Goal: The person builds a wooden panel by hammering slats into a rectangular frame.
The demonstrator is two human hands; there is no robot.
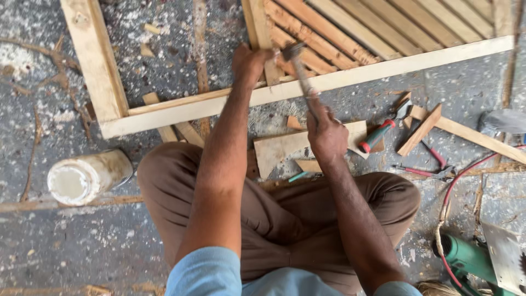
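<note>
right grip closed on hammer handle, head beside left grip, left fingers curled on wooden frame

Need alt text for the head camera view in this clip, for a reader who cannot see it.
Seen from above, a person sitting on a dusty floor grips a hammer in the right hand, its head beside the left hand, which rests on a slatted wooden frame. Wood offcuts, a red-and-green-handled tool, red pliers, a white jar and a green power tool lie around.

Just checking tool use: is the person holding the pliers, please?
No, the right hand grips a hammer, while the pliers lie on the floor.
</note>
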